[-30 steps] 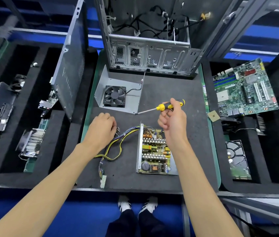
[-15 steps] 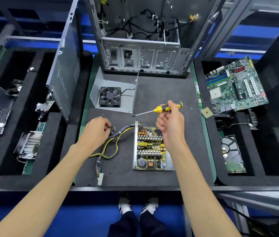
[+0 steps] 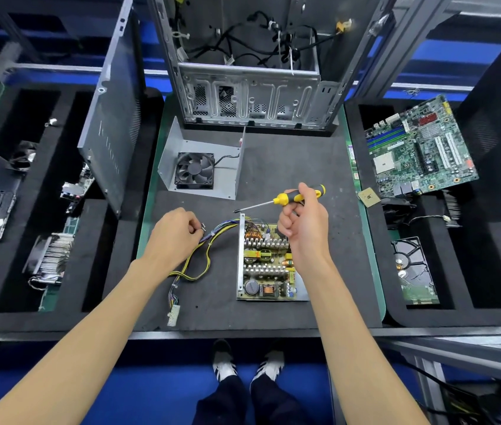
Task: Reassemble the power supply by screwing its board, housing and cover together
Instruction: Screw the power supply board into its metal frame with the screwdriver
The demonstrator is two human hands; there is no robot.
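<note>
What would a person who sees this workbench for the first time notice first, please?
Most striking are the two hands at the centre of the dark mat: the right hand holds a yellow-handled screwdriver above the open power supply board, while the left hand pinches a small screw beside the yellow cable bundle. Behind them lies the grey cover with its fan, before the empty computer case. A green motherboard rests at the right.

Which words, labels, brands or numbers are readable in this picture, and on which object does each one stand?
None can be read.
Motherboard: printing and stickers too small.
Power supply board: component markings blurred.
Hard drive: label illegible.
Screwdriver: no text visible.
</note>
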